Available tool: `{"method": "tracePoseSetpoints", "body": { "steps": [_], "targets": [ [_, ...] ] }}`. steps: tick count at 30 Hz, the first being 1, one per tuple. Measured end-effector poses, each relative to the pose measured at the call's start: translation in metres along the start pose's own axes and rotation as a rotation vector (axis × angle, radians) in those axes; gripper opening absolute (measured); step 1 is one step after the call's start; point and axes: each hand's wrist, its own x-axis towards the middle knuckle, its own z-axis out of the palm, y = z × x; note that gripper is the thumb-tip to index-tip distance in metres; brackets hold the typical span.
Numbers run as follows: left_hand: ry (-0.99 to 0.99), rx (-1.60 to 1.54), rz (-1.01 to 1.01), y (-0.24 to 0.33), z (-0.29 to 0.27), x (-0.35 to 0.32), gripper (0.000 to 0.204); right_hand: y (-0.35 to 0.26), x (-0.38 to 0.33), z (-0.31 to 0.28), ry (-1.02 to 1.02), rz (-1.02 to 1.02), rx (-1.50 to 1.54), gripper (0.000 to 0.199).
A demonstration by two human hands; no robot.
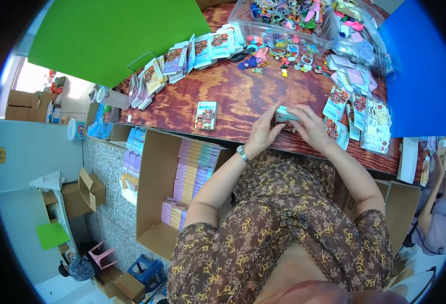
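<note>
Both my hands meet at the near edge of the dark wooden table [243,96]. My left hand [263,130] and my right hand [306,124] together grip a small light-blue packet [285,114], which is mostly hidden by my fingers. A silver watch sits on my left wrist. One printed card packet [206,115] with a cartoon figure lies alone on the table to the left of my hands.
Rows of card packets [182,58] fan along the table's left side, more [357,114] lie at the right. A clear bin [284,20] of colourful small items stands at the back. An open cardboard box [154,187] holding stacked packets sits below left. Another person [438,213] sits at the right.
</note>
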Motion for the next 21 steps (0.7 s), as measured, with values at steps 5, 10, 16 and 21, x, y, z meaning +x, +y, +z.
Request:
{"method": "tracePoseSetpoints", "body": {
  "steps": [5, 10, 16, 21],
  "targets": [
    [-0.055, 0.106, -0.014, -0.003, -0.024, 0.001, 0.058, -0.009, 0.007, 0.004, -0.031, 0.048, 0.049, 0.041],
    [-0.206, 0.546, -0.401, -0.028, -0.107, 0.008, 0.059, 0.002, -0.003, -0.014, -0.100, -0.071, -0.275, 0.042],
    [0.074, 0.857, -0.115, -0.021, -0.146, -0.003, 0.051, 0.029, -0.011, -0.082, -0.149, 0.201, -0.619, 0.040],
    [-0.008, 0.580, 0.086, -0.004, -0.072, 0.024, 0.043, 0.074, -0.015, -0.101, -0.243, 0.237, -0.987, 0.065]
  ]
}}
